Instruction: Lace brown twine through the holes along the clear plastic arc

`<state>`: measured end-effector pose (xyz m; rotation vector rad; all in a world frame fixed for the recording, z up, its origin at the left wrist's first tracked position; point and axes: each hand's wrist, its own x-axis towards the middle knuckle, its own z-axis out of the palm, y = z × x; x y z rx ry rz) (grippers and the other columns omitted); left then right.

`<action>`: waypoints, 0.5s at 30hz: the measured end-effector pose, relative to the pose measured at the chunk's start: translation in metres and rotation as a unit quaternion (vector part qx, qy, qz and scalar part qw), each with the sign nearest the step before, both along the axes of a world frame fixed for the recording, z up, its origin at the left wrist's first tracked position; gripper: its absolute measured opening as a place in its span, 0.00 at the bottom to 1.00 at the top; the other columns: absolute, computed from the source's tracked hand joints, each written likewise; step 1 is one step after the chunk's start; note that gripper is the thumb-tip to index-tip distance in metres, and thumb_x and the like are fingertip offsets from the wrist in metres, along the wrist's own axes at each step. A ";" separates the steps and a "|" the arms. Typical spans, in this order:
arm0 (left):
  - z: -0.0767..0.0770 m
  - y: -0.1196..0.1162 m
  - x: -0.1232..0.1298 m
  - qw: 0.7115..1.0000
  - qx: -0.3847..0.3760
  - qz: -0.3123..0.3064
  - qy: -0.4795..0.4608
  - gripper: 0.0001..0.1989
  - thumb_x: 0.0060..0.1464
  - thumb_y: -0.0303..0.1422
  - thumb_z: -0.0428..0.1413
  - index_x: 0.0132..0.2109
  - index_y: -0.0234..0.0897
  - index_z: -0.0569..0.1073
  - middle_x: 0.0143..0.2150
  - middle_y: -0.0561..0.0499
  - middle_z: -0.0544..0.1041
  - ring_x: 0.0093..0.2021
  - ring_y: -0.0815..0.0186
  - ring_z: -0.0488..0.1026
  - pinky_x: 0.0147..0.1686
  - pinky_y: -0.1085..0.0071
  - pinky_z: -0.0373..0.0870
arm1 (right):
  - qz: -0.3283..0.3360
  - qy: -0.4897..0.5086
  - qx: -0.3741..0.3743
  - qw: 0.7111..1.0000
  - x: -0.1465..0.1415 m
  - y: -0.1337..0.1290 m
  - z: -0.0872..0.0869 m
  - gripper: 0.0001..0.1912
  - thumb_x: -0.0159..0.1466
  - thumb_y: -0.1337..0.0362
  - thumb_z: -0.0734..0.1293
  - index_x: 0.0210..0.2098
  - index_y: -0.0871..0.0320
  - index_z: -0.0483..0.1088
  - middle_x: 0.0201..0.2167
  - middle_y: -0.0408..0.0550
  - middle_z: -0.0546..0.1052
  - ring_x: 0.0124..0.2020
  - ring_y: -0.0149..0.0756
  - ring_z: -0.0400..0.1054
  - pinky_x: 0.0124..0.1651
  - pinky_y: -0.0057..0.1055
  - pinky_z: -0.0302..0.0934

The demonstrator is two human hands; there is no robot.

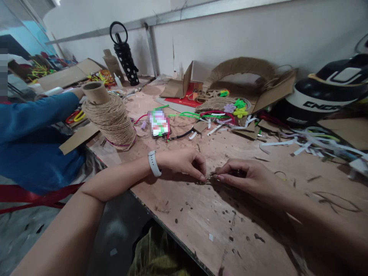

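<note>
At the far left we see a co-worker's blue sleeve [31, 126] resting at the edge of the table [201, 230]. Just beside it stands a spool of twine [110, 117], tilted a little, with a cardboard core on top. Behind it, near the wall, is a black bottle [125, 53].

Near the middle, our left hand [184, 163] lies low on the table, with a white watch [153, 163] on the wrist. Its fingers [199, 174] are closed in a pinch on a small piece of twine [209, 179]. This piece is thin and brown, and it lies on the table between the two hands; we cannot tell its exact shape.

Our right hand [247, 178] meets the left one fingertip to fingertip. Its thumb and first finger are also pinched together on the same piece.

Farther back lie green and red cords [201, 114], paper strips [287, 142] and a twine-wrapped arch [241, 69]. At the far right sits a helmet [324, 96].
</note>
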<state>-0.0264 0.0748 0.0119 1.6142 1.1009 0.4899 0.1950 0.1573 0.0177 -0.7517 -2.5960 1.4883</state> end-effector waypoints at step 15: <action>0.003 -0.001 0.000 1.000 -0.009 -0.001 0.009 0.03 0.53 0.29 0.63 0.34 0.33 0.79 0.30 0.51 0.79 0.31 0.71 0.73 0.33 0.76 0.68 | 0.027 -0.004 0.034 0.999 0.002 0.003 -0.003 0.18 0.62 0.47 0.66 0.34 0.53 0.79 0.33 0.48 0.81 0.35 0.42 0.72 0.40 0.37 0.63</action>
